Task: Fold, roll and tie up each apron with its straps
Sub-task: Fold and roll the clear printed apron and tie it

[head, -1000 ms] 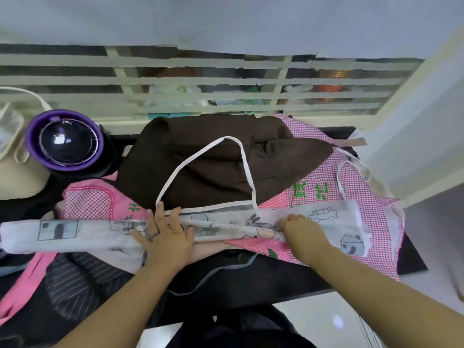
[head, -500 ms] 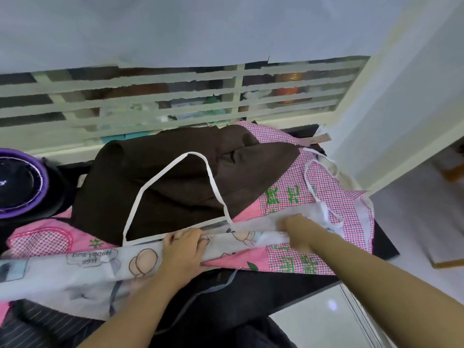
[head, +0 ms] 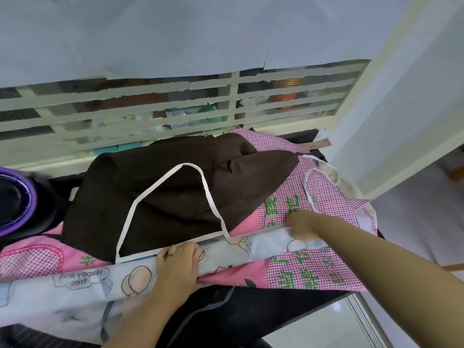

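Note:
A white cartoon-print apron (head: 82,277), folded into a long narrow band, lies across the front of the table. Its white neck strap (head: 160,183) loops back over a dark brown apron (head: 175,177). My left hand (head: 175,266) lies on the middle of the band, fingers curled over its far edge. My right hand (head: 302,226) grips the band's right end, which is bunched under the fingers. A pink checked apron (head: 324,197) with green characters lies underneath.
A purple-rimmed black round object (head: 15,199) stands at the far left. A second pink apron (head: 30,254) and dark striped cloth (head: 37,337) lie at the left front. A barred window runs behind. The black table's right edge (head: 339,295) drops to a pale floor.
My right hand moved along to the band's right end and bunched it. My left hand went from flat on the band to curled over its edge. The view swung right.

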### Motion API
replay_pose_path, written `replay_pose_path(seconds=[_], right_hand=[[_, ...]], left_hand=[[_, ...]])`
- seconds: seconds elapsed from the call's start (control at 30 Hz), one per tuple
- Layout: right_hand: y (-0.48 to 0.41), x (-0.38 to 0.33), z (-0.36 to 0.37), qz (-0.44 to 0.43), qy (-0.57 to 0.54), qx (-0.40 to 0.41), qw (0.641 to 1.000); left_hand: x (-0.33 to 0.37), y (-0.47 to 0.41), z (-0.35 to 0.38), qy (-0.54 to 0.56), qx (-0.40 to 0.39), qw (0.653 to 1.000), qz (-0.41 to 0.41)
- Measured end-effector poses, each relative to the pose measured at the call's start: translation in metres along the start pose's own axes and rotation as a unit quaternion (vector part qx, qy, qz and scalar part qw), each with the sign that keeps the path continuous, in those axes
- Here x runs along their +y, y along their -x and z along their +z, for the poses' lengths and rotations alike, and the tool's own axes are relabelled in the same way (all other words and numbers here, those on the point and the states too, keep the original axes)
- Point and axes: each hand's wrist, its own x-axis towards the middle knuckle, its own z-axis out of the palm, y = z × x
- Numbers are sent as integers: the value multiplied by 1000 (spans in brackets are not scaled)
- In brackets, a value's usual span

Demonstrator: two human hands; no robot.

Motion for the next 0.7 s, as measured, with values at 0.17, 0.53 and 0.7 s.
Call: replay_pose_path(seconds=[0.17,0.53,0.7], right_hand=[[-3,29,-1,27,-32,34,999],[-15,56,29,71,-160,171,970],[-11,47,33,125,-106,256,953]], left_hand=[[5,0,-2,-41,-16,999,-25],[-6,-4,8,-149,7,987,63],[-13,-2,13,-218,32,968,118]])
